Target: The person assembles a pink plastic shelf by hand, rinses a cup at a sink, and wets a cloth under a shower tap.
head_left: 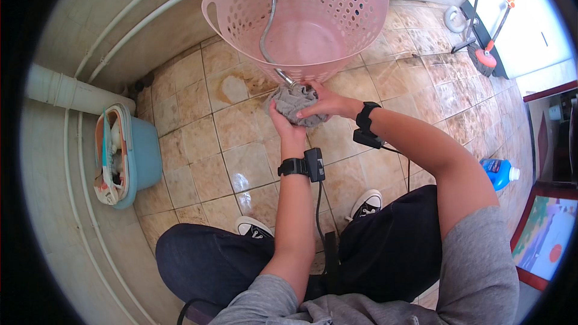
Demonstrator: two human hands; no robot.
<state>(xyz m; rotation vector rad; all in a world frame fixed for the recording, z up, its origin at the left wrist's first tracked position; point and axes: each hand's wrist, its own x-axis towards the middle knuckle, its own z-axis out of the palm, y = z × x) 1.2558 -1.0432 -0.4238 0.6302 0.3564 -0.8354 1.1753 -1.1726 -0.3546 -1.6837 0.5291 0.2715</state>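
Note:
Between my two hands is a bunched grey cloth (293,101), held up over the tiled floor. My left hand (283,119) cups it from the left and below, fingers curled against it. From the right, my right hand (323,102) closes on it, with the thumb pressed across its front. The metal end of a grey flexible hose (265,36) comes down to the top of the cloth; whether it touches cannot be made out. Just beyond the hands stands a pink perforated laundry basket (307,36), with the hose hanging across it.
A blue bucket (144,156) with things in it stands by the left wall, near white pipes (78,91). On the right are a blue bottle (498,173), a long-handled brush (483,59) and a framed picture (545,238). The floor tiles (198,174) are stained.

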